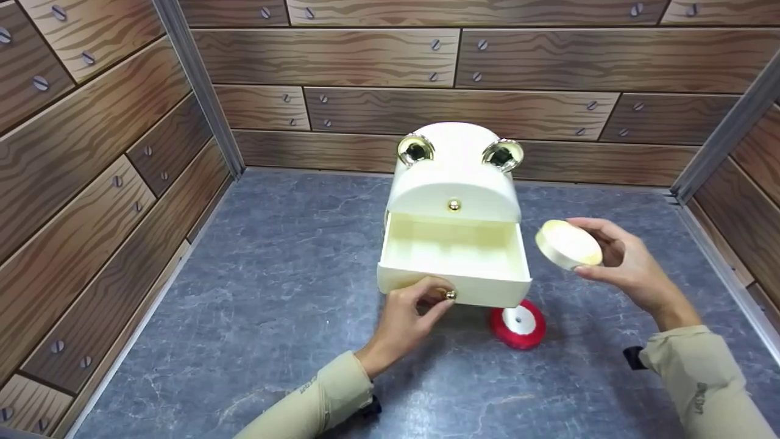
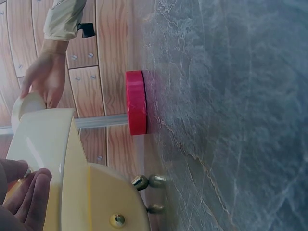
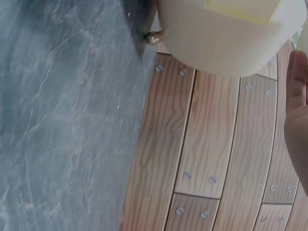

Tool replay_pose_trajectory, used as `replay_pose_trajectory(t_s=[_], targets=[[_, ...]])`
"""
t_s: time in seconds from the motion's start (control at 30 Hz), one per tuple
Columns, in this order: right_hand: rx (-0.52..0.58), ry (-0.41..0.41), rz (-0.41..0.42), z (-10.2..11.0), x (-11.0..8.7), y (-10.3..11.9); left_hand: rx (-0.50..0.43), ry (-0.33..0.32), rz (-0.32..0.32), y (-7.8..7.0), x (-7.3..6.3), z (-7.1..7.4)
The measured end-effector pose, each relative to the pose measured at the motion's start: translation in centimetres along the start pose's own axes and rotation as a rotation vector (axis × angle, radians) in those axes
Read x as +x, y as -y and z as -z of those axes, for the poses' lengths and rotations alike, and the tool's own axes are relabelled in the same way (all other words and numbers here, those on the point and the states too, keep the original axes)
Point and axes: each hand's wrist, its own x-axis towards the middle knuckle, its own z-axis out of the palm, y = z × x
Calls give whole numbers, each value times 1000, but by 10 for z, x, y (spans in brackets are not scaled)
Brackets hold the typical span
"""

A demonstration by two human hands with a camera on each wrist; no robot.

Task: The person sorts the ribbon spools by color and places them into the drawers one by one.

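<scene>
Right now my right hand [image 1: 632,266] pinches a cream disc [image 1: 570,245] by its rim, aloft near the open drawer [image 1: 487,291], while my left hand [image 1: 407,310] grips the drawer's knob [image 1: 451,294]. I'd expect the disc to be light and firm, best held edgewise. Only the head view shows inside the drawer; the left wrist view adds a lower knob [image 2: 117,220].
</scene>
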Motion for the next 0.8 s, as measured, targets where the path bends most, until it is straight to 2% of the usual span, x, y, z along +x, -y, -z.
replay_pose_trajectory(t_s=[0.23, 0.5, 0.8], targets=[[-38, 11, 2, -17, 14, 3, -6, 3, 4, 0, -1, 0], [-238, -14, -34, -40, 29, 8, -9, 8, 3, 0, 0, 0], [-393, -1, -48, -67, 44, 13, -4, 7, 7, 0, 0, 0]])
